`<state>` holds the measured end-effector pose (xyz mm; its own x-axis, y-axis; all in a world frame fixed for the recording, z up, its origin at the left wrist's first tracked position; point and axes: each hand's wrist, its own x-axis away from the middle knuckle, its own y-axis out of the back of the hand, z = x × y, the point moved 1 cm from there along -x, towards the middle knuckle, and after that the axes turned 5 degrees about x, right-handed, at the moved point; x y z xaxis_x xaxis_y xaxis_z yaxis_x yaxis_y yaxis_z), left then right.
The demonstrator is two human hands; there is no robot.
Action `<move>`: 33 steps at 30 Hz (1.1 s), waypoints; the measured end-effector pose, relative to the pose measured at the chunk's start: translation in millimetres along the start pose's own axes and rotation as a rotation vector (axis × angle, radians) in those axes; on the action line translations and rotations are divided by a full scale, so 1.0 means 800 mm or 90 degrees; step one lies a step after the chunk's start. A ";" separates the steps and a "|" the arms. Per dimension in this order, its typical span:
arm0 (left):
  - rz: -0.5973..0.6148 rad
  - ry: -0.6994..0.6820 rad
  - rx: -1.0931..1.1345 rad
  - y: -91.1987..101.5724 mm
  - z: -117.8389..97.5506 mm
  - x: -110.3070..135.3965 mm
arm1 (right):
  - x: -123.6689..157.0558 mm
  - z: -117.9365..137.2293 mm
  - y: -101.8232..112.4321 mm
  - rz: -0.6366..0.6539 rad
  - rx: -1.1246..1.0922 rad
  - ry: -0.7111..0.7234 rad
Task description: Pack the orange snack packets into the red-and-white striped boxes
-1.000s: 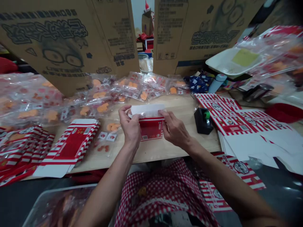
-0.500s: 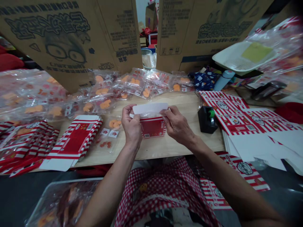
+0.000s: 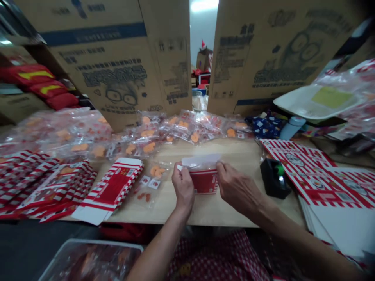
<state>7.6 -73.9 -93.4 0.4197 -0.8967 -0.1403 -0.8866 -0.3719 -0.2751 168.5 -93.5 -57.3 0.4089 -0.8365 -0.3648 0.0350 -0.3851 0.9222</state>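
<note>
My left hand (image 3: 183, 188) and my right hand (image 3: 237, 189) hold a small red-and-white striped carton (image 3: 204, 182) between them, just above the wooden table (image 3: 228, 212). A white flap (image 3: 201, 160) stands up from its top, and my fingers hide its sides. Just left of my left hand lies a clear packet of orange gummy sweets (image 3: 151, 181). Further left is a flattened striped carton (image 3: 109, 191).
Clear bags of orange sweets (image 3: 149, 134) line the table's back. Stacked flat cartons (image 3: 49, 187) lie left, printed sheets (image 3: 325, 183) right, beside a black tape dispenser (image 3: 274, 178). Upright cardboard sheets (image 3: 117, 66) stand behind; a plastic bin (image 3: 90, 262) sits below.
The view has tilted upward, so the table sits lower in the frame. My hands still hold the carton, and its white flap looks slightly lower.
</note>
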 end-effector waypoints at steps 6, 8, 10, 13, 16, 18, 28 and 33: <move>-0.050 0.059 0.056 -0.005 0.003 -0.007 | -0.012 0.002 0.007 0.100 -0.045 -0.057; -0.075 0.043 0.051 -0.007 0.003 -0.004 | -0.010 -0.001 0.001 0.101 -0.069 -0.088; -0.102 0.023 0.046 -0.007 0.003 0.001 | -0.006 -0.006 -0.010 0.066 -0.095 -0.089; -0.147 -0.022 0.036 -0.005 0.004 0.008 | -0.003 -0.011 -0.032 -0.078 -0.169 -0.041; -0.151 -0.083 0.029 0.001 0.003 0.013 | -0.001 -0.011 -0.056 -0.245 -0.258 -0.003; -0.117 -0.126 0.024 0.006 0.002 0.015 | 0.001 -0.006 -0.069 -0.325 -0.300 0.009; 0.038 -0.226 -0.079 0.033 0.009 -0.002 | 0.001 0.002 -0.098 -0.415 -0.459 -0.097; 0.090 -0.174 -0.075 0.032 0.005 -0.014 | -0.005 -0.031 -0.078 -0.370 -0.430 0.107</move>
<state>-18.8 -72.1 -102.5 0.3130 -0.8499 -0.4239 -0.9496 -0.2874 -0.1250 187.5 -56.4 -110.6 0.2856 -0.4936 -0.8214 0.7836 -0.3732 0.4968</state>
